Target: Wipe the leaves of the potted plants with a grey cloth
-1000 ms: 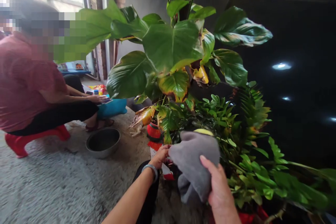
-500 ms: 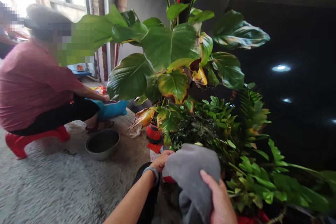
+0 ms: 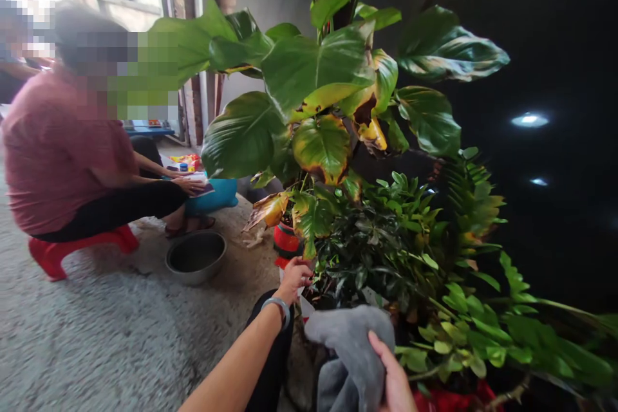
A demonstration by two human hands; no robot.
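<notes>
My right hand (image 3: 393,381) at the bottom edge is closed on a grey cloth (image 3: 350,351), which hangs bunched in front of a low leafy plant (image 3: 386,244). My left hand (image 3: 295,277), with a bracelet on the wrist, reaches into the left side of that plant and its fingers close on a stem or leaf that I cannot make out. Behind stands a tall plant with big green and yellowed leaves (image 3: 318,77) in a red pot (image 3: 286,241).
A person in a red shirt (image 3: 62,148) squats on a low red stool (image 3: 58,251) at the left, hands at a blue object (image 3: 215,194). A metal bowl (image 3: 196,257) sits on the rough grey floor. A dark glossy wall is at the right.
My right hand has lowered the grey cloth from the top of the low plant to the bottom edge. My left hand has stayed at the plant's left side.
</notes>
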